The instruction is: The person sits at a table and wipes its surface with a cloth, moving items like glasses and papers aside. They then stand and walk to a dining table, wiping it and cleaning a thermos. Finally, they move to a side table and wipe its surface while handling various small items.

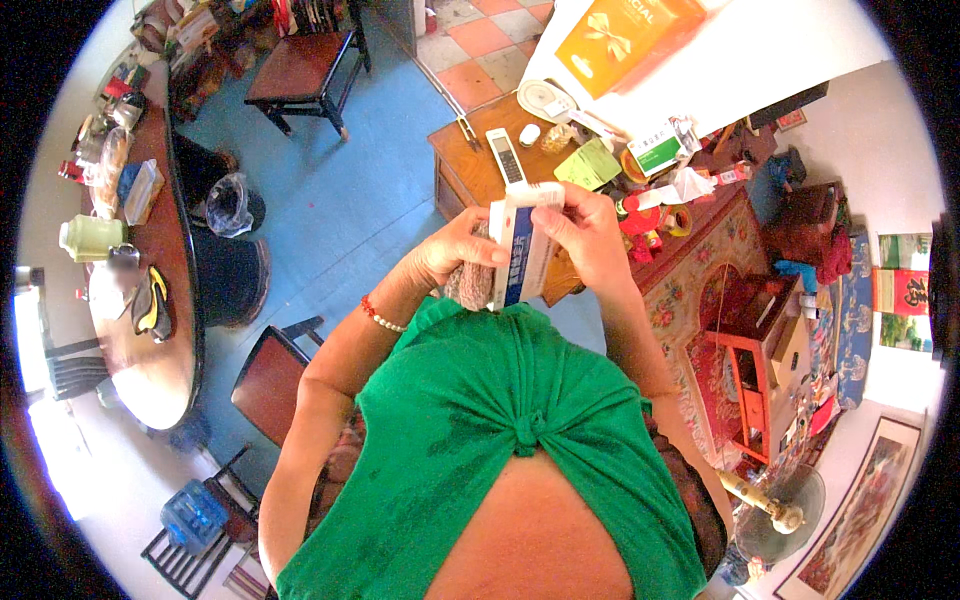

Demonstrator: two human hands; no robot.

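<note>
A white and blue cardboard box (519, 247) bearing writing is held upright in front of my green top. My left hand (471, 246) grips its left side, with the thumb across the front; a brown knitted-looking thing (474, 283) lies beneath that hand, against the box. My right hand (581, 225) holds the box's upper right part, at what looks like a raised end flap, with the thumb on the front. Just beyond the box, a white cordless phone handset (506, 157) lies on the wooden cabinet (469, 150).
On the cabinet are a small white jar (529, 134), a green packet (589, 165) and a green-and-white box (656, 154). An orange gift box (622, 37) stands behind. Left are a cluttered oval table (180, 300), a lined bin (229, 202) and a chair (274, 382).
</note>
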